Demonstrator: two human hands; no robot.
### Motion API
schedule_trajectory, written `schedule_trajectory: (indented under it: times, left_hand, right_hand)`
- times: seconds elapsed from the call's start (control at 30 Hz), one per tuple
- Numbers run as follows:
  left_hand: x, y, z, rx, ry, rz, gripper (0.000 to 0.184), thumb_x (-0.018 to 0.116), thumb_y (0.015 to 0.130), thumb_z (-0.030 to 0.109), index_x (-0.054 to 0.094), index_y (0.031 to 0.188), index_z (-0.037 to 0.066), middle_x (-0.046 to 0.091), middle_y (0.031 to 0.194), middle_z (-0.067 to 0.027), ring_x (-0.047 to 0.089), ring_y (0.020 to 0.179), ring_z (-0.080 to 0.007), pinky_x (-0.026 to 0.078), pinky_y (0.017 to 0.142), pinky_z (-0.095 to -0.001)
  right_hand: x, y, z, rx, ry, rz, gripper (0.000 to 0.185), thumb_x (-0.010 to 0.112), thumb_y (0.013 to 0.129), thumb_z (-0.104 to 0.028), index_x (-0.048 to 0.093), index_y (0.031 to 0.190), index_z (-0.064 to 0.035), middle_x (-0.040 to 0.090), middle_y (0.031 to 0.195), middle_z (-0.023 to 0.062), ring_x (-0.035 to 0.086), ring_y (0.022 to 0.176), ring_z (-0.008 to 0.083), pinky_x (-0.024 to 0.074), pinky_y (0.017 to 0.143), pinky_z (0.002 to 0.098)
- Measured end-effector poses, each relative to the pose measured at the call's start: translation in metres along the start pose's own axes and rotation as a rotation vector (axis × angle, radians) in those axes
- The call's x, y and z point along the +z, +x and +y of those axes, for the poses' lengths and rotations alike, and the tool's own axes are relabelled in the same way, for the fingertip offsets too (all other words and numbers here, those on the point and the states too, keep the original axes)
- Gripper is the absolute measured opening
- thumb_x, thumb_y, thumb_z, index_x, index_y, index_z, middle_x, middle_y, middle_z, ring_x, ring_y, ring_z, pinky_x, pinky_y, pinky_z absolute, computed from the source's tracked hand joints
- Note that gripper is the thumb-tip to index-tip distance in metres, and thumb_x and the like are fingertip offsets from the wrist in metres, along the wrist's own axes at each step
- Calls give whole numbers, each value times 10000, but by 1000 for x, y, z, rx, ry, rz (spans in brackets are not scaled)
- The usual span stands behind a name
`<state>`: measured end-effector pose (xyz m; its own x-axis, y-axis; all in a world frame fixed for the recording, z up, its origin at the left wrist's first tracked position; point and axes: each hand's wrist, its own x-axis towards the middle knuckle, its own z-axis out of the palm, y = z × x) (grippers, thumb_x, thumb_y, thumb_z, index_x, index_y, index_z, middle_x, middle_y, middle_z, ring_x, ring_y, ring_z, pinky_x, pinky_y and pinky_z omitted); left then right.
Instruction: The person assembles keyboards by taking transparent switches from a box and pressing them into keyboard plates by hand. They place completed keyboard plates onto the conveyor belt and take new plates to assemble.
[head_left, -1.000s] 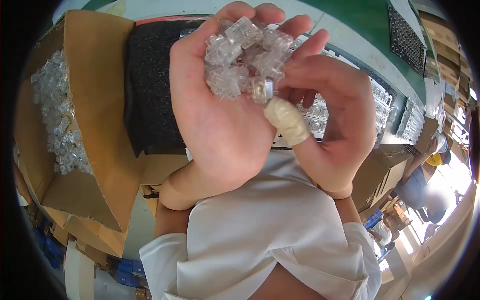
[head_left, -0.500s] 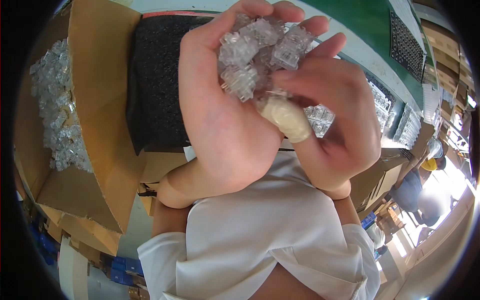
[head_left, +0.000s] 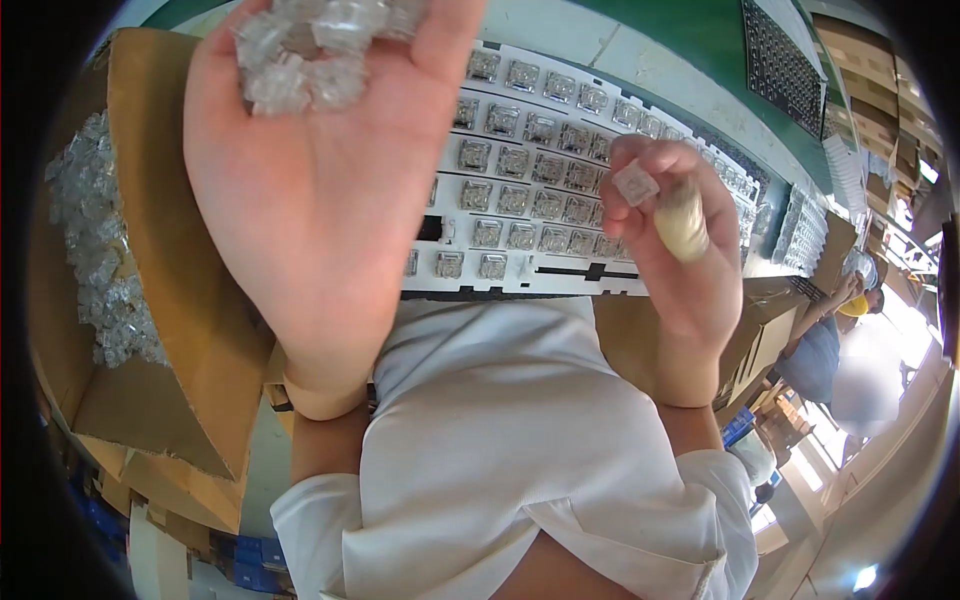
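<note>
My left hand (head_left: 320,190), palm up at the upper left, cups a heap of clear keyboard switches (head_left: 305,65); its fingertips run out of view. To the right, my right hand (head_left: 695,285) pinches a single clear switch (head_left: 635,184) between thumb and fingers. A pale yellow finger cot (head_left: 682,225) covers the thumb. Behind both hands lies a white keyboard plate (head_left: 455,214) with rows of clear switches fitted in it. Black openings show near its lower left and along its near edge. My left hand hides the plate's left part.
A cardboard box (head_left: 185,230) at the left holds many loose clear switches (head_left: 105,270). At the upper right, a dark plate with rows of holes (head_left: 780,75) rests on a green surface. Clear plastic trays (head_left: 800,232) stand at the right. Another person (head_left: 820,360) is farther back.
My hands have moved apart: the left one left and up with its switches, the right one slightly right with one switch. The white plate now shows between them; the black foam-like sheet is out of sight.
</note>
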<state>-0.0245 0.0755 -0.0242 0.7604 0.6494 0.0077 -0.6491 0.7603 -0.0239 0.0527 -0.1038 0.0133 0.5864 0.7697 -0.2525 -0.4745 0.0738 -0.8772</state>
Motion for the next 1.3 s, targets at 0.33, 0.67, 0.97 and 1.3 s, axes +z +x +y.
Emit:
schedule_trajectory:
  times: [0.33,0.67,0.97,1.3]
  left_hand:
    - [-15,9,6,72,6,142,232,371,921,108,475,955,-97,529,961,-179,514,980,-266,322,1060,-393]
    - [-14,2,-6,141,115,-12,239,366,919,105,466,957,-108,518,956,-183,504,986,-277,319,1063,-406]
    - [20,-3,5,-26,-92,283,220,402,883,123,482,953,-69,514,984,-154,455,1059,-294,282,1073,-430]
    - [14,-15,-1,-149,-241,86,217,415,868,141,471,1015,-9,478,1133,-93,291,1259,-325,189,1095,-481]
  right_hand:
    - [1,-48,-24,51,-748,15,220,677,723,25,621,936,29,576,930,128,577,820,222,489,691,297]
    - [0,-54,-15,-388,-1599,-212,332,617,559,-5,605,885,54,586,879,115,569,772,247,493,643,311]
    - [25,-2,-41,-62,-1754,-378,253,603,565,53,479,754,-60,466,788,90,508,746,296,419,624,378]
    - [66,52,-29,-626,-1292,43,291,734,666,-150,629,905,-20,610,905,68,547,759,161,426,639,266]
